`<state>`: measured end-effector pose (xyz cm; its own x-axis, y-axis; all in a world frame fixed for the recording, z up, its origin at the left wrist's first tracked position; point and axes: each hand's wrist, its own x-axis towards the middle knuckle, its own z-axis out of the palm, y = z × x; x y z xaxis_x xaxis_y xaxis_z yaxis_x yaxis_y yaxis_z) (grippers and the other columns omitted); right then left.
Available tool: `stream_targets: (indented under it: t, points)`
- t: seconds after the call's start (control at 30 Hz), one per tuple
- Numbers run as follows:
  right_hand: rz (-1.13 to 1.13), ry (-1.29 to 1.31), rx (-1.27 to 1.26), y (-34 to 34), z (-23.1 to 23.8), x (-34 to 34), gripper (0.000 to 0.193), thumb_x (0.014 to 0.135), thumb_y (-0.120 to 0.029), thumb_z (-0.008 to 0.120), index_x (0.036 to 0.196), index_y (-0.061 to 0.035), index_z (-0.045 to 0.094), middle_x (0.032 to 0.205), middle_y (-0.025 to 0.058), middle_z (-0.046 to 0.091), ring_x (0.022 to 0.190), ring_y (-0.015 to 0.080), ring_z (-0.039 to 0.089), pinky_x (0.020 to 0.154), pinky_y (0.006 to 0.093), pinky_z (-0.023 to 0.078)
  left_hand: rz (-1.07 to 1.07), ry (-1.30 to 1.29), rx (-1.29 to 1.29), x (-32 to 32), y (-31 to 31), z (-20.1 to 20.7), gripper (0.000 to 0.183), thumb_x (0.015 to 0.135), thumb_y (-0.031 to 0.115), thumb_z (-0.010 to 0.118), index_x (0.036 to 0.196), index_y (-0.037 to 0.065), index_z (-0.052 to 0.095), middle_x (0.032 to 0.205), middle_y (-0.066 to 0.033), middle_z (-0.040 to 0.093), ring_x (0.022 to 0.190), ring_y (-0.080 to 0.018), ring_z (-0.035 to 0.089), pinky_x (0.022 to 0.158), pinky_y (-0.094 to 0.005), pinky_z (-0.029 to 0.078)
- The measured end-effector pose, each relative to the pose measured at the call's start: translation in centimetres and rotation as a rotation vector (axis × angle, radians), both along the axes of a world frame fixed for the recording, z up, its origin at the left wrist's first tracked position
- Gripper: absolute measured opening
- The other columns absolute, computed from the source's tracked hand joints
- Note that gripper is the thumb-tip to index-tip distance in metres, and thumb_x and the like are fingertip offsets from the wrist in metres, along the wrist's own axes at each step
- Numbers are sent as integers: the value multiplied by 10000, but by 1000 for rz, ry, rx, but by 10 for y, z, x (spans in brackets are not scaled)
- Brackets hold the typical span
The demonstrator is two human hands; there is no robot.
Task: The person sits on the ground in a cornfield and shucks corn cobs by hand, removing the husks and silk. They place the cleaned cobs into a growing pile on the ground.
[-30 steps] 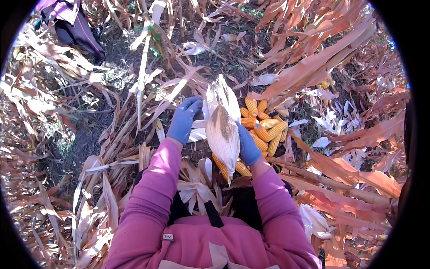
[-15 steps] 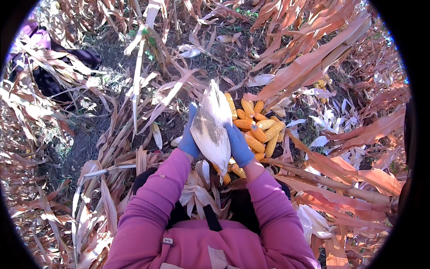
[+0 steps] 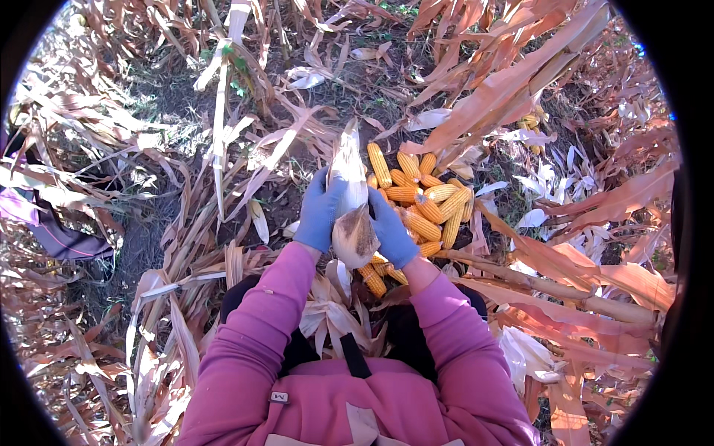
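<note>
Between my two blue-gloved hands is an ear of corn (image 3: 348, 167) in its pale dry husk. My left hand (image 3: 320, 212) is closed around its left side. My right hand (image 3: 392, 232) grips it from the right, lower down. A dirt-stained husk leaf (image 3: 355, 234) folds down toward me between the hands. Just beyond my right hand lies a pile of bare yellow corn cobs (image 3: 431, 201), and a few more cobs (image 3: 372, 280) show under my hands. Some fingertips are hidden behind the husk.
Dry corn stalks and leaves (image 3: 520, 97) lean in from the right. One thick stalk (image 3: 550, 286) lies to the right of my knees. Loose husks (image 3: 327, 316) lie between my legs. A second small group of cobs (image 3: 531, 128) sits farther right. Dark cloth with purple (image 3: 67, 230) shows at left.
A stained outer husk leaf has come away from the ear and now folds toward me. My left hand has moved inward over the ear. The dark and purple cloth at left has shifted downward.
</note>
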<state>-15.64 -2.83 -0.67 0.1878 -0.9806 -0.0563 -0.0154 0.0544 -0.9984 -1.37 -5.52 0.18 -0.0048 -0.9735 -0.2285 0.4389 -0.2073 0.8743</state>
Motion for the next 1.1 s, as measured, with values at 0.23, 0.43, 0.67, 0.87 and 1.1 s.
stream_targets:
  t: [0.23,0.43,0.67,0.87,1.1]
  points:
    - [-118,171,95,-5,-45,-8,395,863,-188,632,1184,-1,495,914,208,647,810,269,646,717,355,492,-38,85,91,-3,0,-2,402,926,295,570,1218,24,522,1073,-72,589,905,-130,583,775,-272,500]
    - [-162,249,-88,-2,-20,-3,365,879,-215,613,1161,-4,515,909,216,648,820,298,654,716,368,491,106,239,199,1,-1,-4,390,943,322,562,1179,12,549,1067,-97,611,875,-177,620,757,-325,527]
    - [-89,259,21,0,33,-2,336,889,-167,632,1168,1,548,939,110,665,817,109,592,742,270,482,7,192,137,7,-2,15,381,960,323,526,1199,27,545,1083,-42,582,952,-117,562,838,-265,465]
    - [-108,468,-126,1,34,-2,194,839,-155,682,931,-8,596,763,116,616,660,169,572,620,312,458,-49,-51,37,14,1,38,320,925,270,583,1143,37,563,989,2,565,887,-67,512,810,-229,423]
    - [-100,546,-301,6,30,0,170,803,-132,698,868,-29,579,736,152,570,648,314,568,601,362,451,-214,-122,-1,18,-2,33,296,885,221,627,1105,27,586,959,-6,576,869,-64,507,794,-225,416]
